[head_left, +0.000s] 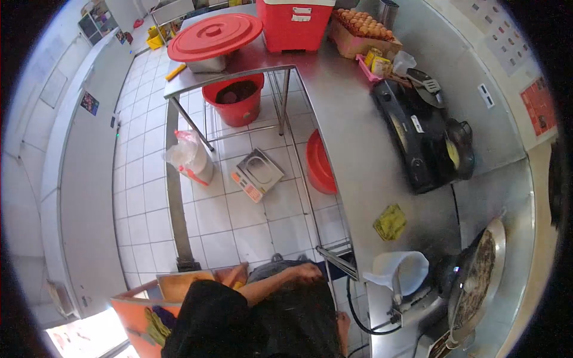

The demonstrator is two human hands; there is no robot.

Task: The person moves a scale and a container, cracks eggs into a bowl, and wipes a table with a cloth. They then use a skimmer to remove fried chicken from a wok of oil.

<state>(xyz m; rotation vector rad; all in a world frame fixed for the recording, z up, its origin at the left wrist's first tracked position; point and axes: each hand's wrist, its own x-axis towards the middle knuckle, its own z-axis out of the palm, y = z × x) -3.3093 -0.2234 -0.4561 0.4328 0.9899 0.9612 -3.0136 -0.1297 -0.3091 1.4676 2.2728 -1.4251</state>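
My left hand [308, 272] reaches across the front of my dark apron [298, 310], its fingers curled closed; whatever they may hold is hidden. Low beside my body, my right hand [342, 325] shows only in part, and its fingers cannot be made out. The steel counter [358, 173] runs along my right side. On it, nearest to my hands, stands a translucent white plastic dipper [385, 268]. A yellow-green cloth [391, 222] lies crumpled a little farther along.
A black gas stove [412, 137] and a wok [501, 250] line the right wall. Eggs [365, 24] sit in a box at the back, near a red cooler [295, 27]. A digital scale [258, 174] and a plastic bag [192, 158] rest on the tiled floor.
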